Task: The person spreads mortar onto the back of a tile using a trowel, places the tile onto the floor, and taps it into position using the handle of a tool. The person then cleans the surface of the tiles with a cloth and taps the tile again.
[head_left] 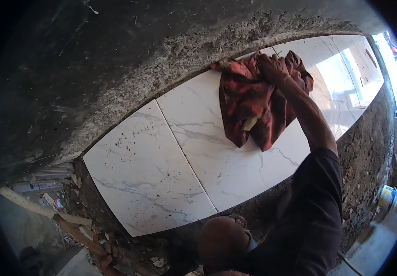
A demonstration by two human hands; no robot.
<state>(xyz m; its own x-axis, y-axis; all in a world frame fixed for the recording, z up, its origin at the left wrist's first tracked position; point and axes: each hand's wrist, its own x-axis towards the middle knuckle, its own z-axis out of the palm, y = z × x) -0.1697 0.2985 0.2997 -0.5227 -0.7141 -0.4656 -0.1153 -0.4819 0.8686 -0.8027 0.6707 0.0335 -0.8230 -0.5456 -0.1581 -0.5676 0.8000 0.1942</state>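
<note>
Rag point(244, 94), mottled red and black, bunches at upper centre under the right hand's point(272, 69) closed grip; the left hand point(109, 251), lower left, curls, hold unclear. Middle tile point(196, 133) seems mostly clean, left tile point(138, 170) gritty.

A building site, from the rough concrete point(129, 89), dirt strip point(362, 158) and white veined tiles point(143, 161).

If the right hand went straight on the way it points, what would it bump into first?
Past the red cloth it grips, the right hand would probably meet the rough grey strip along the tiles, though its height above them is hard to judge.
</note>
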